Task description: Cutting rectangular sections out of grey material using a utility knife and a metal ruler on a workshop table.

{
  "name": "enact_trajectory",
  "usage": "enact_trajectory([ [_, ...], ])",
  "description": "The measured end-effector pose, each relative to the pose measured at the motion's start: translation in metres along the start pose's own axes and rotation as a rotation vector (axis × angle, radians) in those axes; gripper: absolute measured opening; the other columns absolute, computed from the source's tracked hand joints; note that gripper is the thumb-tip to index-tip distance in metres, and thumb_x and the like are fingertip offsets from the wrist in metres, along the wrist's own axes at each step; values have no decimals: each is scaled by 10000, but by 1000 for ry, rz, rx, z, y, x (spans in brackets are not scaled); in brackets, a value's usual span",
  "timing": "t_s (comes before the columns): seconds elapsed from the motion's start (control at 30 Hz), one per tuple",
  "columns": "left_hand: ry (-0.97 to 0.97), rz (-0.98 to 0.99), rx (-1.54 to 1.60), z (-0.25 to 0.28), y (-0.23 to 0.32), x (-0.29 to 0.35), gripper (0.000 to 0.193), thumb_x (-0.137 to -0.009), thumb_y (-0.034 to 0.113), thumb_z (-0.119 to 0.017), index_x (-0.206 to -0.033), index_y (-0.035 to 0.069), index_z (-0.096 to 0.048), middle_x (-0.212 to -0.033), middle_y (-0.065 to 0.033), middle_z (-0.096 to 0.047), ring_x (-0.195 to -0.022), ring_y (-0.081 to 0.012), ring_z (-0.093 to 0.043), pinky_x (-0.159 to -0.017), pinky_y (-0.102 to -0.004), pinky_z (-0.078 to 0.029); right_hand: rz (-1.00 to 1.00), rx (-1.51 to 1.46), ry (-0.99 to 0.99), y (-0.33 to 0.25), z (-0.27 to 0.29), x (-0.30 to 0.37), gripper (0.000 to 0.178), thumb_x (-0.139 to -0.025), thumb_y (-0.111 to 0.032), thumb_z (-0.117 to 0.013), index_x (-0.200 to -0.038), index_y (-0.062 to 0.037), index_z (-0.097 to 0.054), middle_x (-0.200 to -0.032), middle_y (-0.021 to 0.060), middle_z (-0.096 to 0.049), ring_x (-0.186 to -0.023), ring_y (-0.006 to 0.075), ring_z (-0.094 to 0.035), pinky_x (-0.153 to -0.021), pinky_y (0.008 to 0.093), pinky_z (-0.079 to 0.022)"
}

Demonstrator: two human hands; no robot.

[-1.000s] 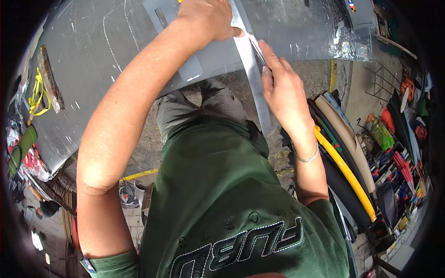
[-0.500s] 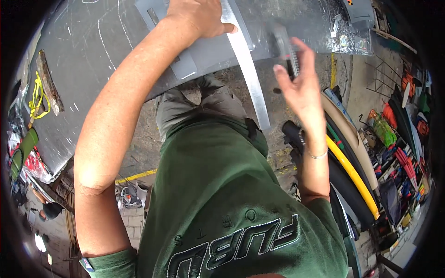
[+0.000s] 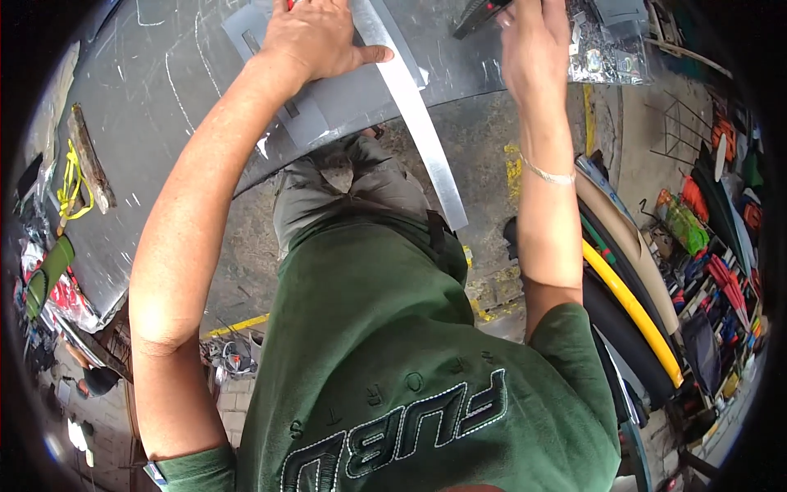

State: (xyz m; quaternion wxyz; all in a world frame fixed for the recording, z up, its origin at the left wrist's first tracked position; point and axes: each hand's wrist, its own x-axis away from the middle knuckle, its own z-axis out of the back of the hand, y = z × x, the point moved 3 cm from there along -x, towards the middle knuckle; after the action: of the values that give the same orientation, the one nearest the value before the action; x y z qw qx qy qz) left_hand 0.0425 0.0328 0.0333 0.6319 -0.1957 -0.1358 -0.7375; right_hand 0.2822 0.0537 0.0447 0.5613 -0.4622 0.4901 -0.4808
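My left hand (image 3: 303, 41) presses down on the dark sheet, its thumb stretched onto a long silver metal straightedge (image 3: 414, 107). That strip runs past the sheet's near edge and overhangs it. Beneath the hand lies a grey flat template (image 3: 307, 123) with slots, and a bit of red shows by the fingertips at the upper edge. My right hand (image 3: 533, 45) is at the top right with fingers curled around a black tool (image 3: 475, 18) with a red spot; the picture's edge cuts off part of the grip.
The dark sheet (image 3: 147, 90) bears white scratches and lines. A wooden stick (image 3: 90, 156) with yellow cord (image 3: 72, 189) lies at left. Rolled sheets, one yellow (image 3: 631, 307), stand at right near a crowded pile of goods (image 3: 721, 287). Clear plastic (image 3: 611, 61) lies at the far right.
My right hand has moved up and away, from beside the straightedge's right side to over the sheet at the top. The left hand and the straightedge have shifted slightly left in the picture.
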Motion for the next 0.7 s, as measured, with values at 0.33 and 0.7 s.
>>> enact_trajectory([
  [0.33, 527, -251, 334, -57, -25, -42, 1194, -824, 731, -664, -1559, -118, -261, -1650, -295, -244, -1557, -428, -194, -1246, -533, -240, -577, -407, -149, 18, -104, -35, 598, -1078, -548, -420, -1492, -118, -461, -734, -6, -490, -441, 97, -410, -390, 263, -337],
  [0.7, 42, -34, 32, -56, -28, -44, 1169, -821, 710, -685, -1564, -93, -272, -1635, -309, -264, -1550, -442, -207, -1244, -540, -242, -642, -365, -276, 47, -114, -43, 597, -1083, -542, -412, -1501, -120, -472, -706, -7, -495, -436, 96, -404, -384, 260, -330],
])
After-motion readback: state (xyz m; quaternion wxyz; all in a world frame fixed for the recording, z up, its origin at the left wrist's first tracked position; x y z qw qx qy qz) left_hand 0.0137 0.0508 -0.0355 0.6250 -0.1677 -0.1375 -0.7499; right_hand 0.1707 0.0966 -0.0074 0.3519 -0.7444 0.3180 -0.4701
